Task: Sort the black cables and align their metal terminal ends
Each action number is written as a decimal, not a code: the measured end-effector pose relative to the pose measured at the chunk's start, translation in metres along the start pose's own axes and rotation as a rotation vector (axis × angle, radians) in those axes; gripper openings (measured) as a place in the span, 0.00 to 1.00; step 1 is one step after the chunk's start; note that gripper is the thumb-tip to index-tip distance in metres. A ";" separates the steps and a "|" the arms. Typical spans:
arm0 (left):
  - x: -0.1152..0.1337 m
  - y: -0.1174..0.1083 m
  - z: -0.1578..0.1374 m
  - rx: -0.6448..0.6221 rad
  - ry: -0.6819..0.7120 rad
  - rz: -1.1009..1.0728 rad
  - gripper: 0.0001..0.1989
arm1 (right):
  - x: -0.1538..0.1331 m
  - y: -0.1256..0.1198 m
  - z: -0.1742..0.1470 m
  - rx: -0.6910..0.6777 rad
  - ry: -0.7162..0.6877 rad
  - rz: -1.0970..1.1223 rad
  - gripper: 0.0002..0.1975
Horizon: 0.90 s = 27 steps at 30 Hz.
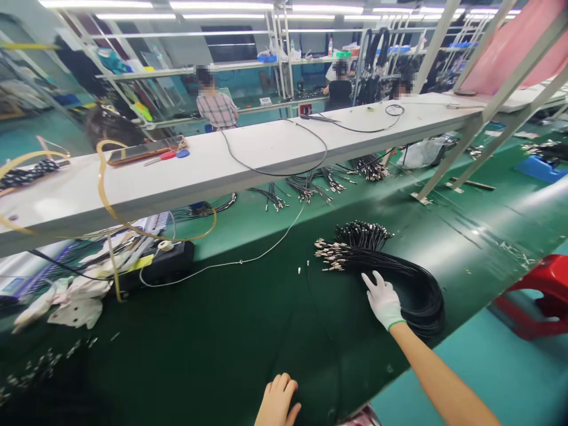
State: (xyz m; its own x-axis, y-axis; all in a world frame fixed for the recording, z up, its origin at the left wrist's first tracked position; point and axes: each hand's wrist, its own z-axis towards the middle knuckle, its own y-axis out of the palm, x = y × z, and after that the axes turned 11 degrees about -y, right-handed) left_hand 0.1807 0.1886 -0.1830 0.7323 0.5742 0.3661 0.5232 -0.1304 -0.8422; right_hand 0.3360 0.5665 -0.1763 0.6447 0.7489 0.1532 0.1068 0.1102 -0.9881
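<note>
Across our glossy dark-green tabletop (213,343) curves a bundle of black, metal-tipped cables (428,284); our white-gloved right hand (382,300) has fingers spread at its inner bend, our bare left hand (276,401) loosely bent, well apart.

Gloved right hand (384,300) beside black cables (419,278); left hand (278,397) bare.

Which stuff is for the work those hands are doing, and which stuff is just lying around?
Probably for the job:
Long black cable bundle by the gloved right hand
Second cable bundle behind it

Probably just lying about:
Red stool
Pink cloth
</note>
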 end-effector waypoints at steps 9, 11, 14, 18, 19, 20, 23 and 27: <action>-0.028 0.003 0.041 0.480 -0.404 0.168 0.22 | 0.103 0.026 0.056 0.059 0.021 -0.032 0.26; -0.019 0.008 0.055 0.488 -0.467 0.148 0.24 | 0.138 0.031 0.075 0.098 0.003 -0.049 0.26; 0.017 0.019 0.088 0.395 -0.441 0.013 0.23 | 0.184 0.040 0.102 0.131 -0.015 -0.083 0.25; 0.088 0.027 0.142 0.172 -0.406 -0.110 0.25 | 0.215 0.037 0.119 0.129 -0.061 -0.078 0.24; 0.103 0.025 0.155 0.126 -0.373 -0.136 0.25 | 0.216 0.031 0.120 0.147 -0.088 -0.056 0.24; 0.114 0.020 0.166 0.101 -0.333 -0.162 0.25 | 0.214 0.023 0.121 0.182 -0.116 -0.024 0.24; 0.117 -0.007 0.199 0.216 -0.257 -0.203 0.23 | 0.192 -0.010 0.133 0.315 -0.195 0.161 0.24; 0.076 -0.039 0.234 0.576 -0.418 -0.052 0.27 | 0.133 -0.038 0.206 0.218 -0.354 0.450 0.25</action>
State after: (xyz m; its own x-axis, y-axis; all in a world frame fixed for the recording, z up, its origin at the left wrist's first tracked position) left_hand 0.1135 0.4266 -0.2152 0.4241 0.8448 0.3263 0.1550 0.2872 -0.9452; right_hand 0.2623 0.7967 -0.1201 0.2959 0.9207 -0.2544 -0.2991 -0.1637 -0.9401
